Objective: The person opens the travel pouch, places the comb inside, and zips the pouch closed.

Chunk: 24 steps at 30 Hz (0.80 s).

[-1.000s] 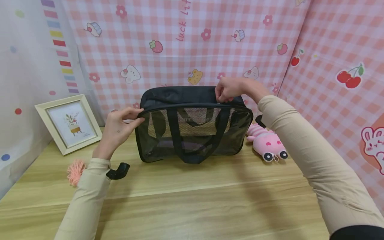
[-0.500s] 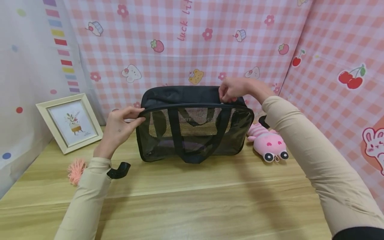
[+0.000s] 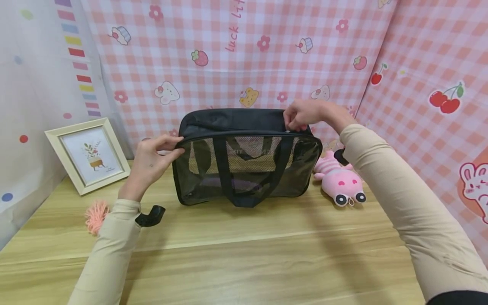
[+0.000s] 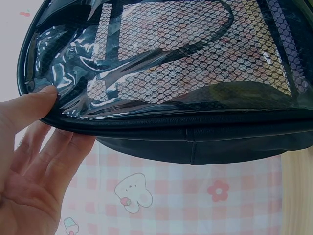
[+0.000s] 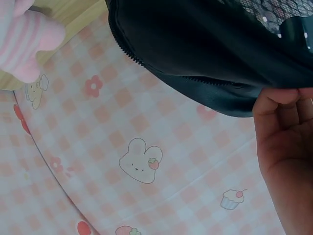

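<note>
A black bag (image 3: 249,169) with a see-through front, mesh and dark strap handles stands upright on the table. My left hand (image 3: 150,163) pinches its upper left corner; in the left wrist view the thumb (image 4: 41,100) lies on the clear front, the fingers behind the edge. At the top right, my right hand (image 3: 305,114) pinches the zipper pull, mostly hidden by the fingers, with a small shiny bit showing below them. Zipper teeth (image 5: 131,53) stand apart at the bag's corner in the right wrist view. Something purple (image 3: 244,184) shows dimly through the front.
A pink plush toy (image 3: 341,180) lies right of the bag, under my forearm. At the left are a cream picture frame (image 3: 89,154) and a peach yarn tassel (image 3: 97,217). Checked cloth (image 3: 244,51) hangs right behind the bag on the wooden table (image 3: 244,254).
My right hand has slid a little to the right along the bag's top, and the shiny bit by its fingers moved with it. The left hand keeps its grip on the corner.
</note>
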Available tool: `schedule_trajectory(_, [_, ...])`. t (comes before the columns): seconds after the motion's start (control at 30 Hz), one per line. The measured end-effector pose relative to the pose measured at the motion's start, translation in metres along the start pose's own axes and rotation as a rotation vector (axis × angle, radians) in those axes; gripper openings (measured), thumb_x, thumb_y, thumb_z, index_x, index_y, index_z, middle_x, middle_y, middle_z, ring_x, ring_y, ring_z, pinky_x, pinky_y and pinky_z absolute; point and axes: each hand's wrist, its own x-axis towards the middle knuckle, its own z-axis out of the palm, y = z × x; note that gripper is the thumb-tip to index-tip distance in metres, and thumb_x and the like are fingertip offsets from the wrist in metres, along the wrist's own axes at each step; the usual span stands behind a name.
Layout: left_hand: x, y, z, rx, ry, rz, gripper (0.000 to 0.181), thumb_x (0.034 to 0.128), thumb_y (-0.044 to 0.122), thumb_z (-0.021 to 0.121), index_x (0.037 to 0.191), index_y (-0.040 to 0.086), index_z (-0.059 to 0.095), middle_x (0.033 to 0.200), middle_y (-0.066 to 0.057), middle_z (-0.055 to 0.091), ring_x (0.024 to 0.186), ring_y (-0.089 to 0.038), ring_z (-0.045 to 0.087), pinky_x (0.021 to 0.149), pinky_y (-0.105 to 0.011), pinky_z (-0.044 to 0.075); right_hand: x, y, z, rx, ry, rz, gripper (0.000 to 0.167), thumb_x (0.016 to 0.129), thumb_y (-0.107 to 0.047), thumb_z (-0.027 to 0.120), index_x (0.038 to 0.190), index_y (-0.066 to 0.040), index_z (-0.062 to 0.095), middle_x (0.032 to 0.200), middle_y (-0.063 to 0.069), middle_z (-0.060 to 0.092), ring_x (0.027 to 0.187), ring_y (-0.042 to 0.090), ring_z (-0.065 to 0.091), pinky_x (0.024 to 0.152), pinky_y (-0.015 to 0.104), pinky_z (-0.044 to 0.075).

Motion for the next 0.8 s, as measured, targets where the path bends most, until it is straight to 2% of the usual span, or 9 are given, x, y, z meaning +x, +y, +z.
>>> schedule_trajectory(0.43, [0.0, 0.0, 0.0, 0.011, -0.003, -0.014, 0.025, 0.0814, 0.001, 0.074, 0.106, 0.004, 0.072, 0.104, -0.007, 0.07, 0.081, 0.004, 0.064, 0.065, -0.016, 0.052, -0.01, 0.012, 0.001, 0.015, -0.003, 0.027, 0.011, 0.086, 0.003, 0.05, 0.084, 0.0, 0.06, 0.068, 0.008, 0.059, 0.059, 0.02, 0.055, 0.054, 0.026, 0.047])
schedule_trajectory(0.7, [0.0, 0.0, 0.0, 0.004, -0.002, -0.016, 0.024, 0.0819, 0.0, 0.073, 0.105, 0.004, 0.072, 0.105, -0.007, 0.07, 0.08, 0.006, 0.063, 0.064, -0.014, 0.051, -0.015, 0.019, 0.001, 0.045, 0.009, 0.039, 0.011, 0.086, 0.003, 0.05, 0.085, 0.0, 0.06, 0.068, 0.007, 0.059, 0.06, 0.018, 0.055, 0.06, 0.032, 0.049])
schedule_trajectory(0.8, [0.0, 0.0, 0.001, -0.005, -0.002, -0.009, 0.023, 0.0816, 0.0, 0.074, 0.105, 0.004, 0.072, 0.105, -0.008, 0.07, 0.081, 0.003, 0.064, 0.065, -0.014, 0.051, -0.017, 0.022, 0.001, 0.063, 0.006, 0.041, 0.01, 0.088, 0.003, 0.05, 0.087, 0.0, 0.06, 0.068, 0.008, 0.059, 0.061, 0.017, 0.053, 0.06, 0.032, 0.049])
